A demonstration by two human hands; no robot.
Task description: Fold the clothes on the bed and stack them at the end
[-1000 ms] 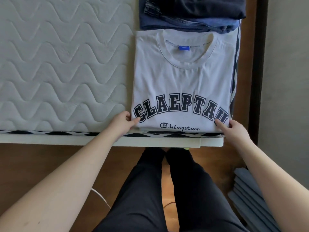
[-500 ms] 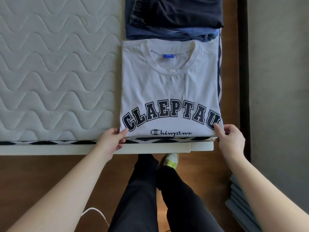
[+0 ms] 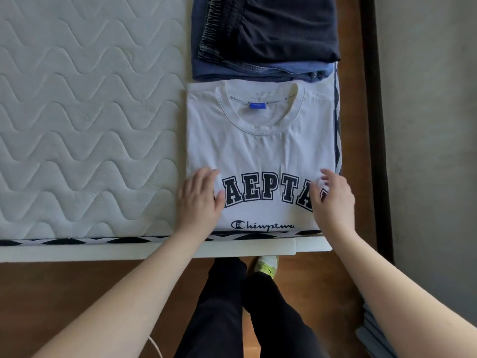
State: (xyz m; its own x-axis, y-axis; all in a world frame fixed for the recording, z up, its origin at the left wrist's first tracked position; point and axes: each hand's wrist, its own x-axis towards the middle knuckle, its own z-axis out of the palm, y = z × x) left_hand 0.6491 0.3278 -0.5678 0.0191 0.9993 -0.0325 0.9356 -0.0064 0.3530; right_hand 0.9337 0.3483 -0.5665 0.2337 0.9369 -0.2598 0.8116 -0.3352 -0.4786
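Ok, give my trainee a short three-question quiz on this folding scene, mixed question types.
1. True or false: both hands, left hand and right hand, lie on the white T-shirt.
2. Which lies beyond the T-shirt's collar? A) dark folded clothes B) a pillow C) a towel
3. Fill in: the T-shirt's neck label is ____.

Key: 1 true; 2 A; 3 blue.

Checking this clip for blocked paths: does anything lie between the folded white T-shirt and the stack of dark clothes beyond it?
Nothing visible. The white T-shirt borders the dark stack directly, and both hands rest flat on its lower part.
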